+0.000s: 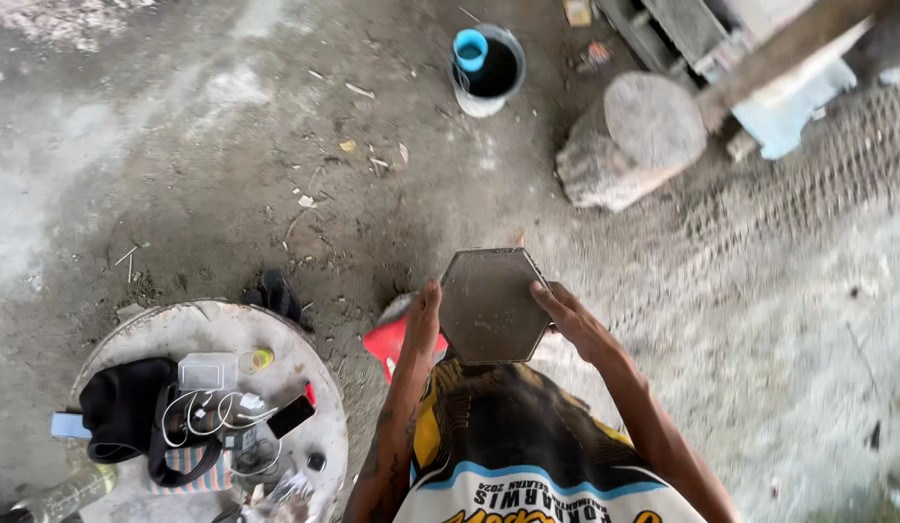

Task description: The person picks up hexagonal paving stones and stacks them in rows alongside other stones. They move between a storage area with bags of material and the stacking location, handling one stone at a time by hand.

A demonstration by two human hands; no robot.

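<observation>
Gripping the grey hexagonal slab (491,306) by opposite edges, my left hand (423,320) and right hand (569,318) kept it level before my chest, fingers (552,296) pressed flat along its sides, clear of the concrete floor (227,174) and the log stump (632,140) ahead.

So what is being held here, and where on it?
A grey hexagonal block, gripped by its two opposite side edges: left hand on one, right hand on the other.

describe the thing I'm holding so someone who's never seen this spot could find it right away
Start at the round grey table at lower left, then look right to the person's two hands. The left hand and right hand grip a flat grey hexagonal slab, the only six-sided thing here.
</observation>
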